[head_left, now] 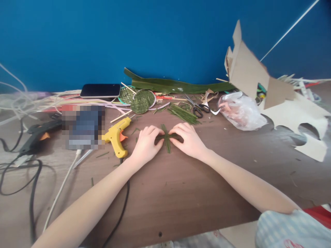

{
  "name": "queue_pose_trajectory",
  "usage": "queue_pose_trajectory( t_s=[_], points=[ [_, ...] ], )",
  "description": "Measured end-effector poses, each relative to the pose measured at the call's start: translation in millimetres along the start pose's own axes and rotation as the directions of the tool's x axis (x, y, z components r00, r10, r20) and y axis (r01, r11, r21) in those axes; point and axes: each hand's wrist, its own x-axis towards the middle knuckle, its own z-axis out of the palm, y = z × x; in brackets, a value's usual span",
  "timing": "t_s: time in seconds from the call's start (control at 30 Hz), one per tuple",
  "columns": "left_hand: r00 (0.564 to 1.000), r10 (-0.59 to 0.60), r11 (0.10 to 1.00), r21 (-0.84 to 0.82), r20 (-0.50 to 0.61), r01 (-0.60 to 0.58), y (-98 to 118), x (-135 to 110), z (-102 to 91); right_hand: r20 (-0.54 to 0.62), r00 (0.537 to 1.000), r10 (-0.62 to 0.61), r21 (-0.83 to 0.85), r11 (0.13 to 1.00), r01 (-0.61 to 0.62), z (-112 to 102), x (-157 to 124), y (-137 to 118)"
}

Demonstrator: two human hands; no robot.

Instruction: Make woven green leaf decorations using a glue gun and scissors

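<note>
Both my hands rest on the brown table (196,186), pinching crossed green leaf strips (167,138) between them. My left hand (146,144) grips the left ends of the strips with curled fingers. From the other side, my right hand (189,139) holds the right ends, fingers bent down onto the leaf. One strip sticks out toward me and another points away.
A yellow glue gun (117,135) lies left of my hands, a black one (36,136) farther left with cables. Behind are woven green discs (141,100), a phone (100,91), loose leaf strips (184,114), scissors (198,107), a long leaf (176,85), a plastic bag (240,112) and cut cardboard (281,100).
</note>
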Motion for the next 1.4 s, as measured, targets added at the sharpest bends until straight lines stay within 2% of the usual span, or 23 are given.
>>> queue_pose_trajectory(
  t_s=[0.23, 0.67, 1.4],
  points=[
    [0.999, -0.001, 1.0, 0.009, 0.037, 0.001, 0.5, 0.7, -0.4, 0.002, 1.0, 0.013, -0.043, 0.999, -0.013, 3.1, 0.8, -2.2],
    [0.999, -0.037, 0.998, -0.041, 0.019, 0.038, 2.3, 3.9, -0.4, -0.007, 0.995, 0.096, 0.023, 0.995, -0.096, 5.5, 3.3, -4.4],
    [1.0, -0.006, 1.0, -0.018, 0.024, 0.006, 0.5, 2.3, 1.5, -0.001, 0.997, 0.075, 0.043, 0.996, -0.075, 4.9, 2.4, -1.6]
  ],
)
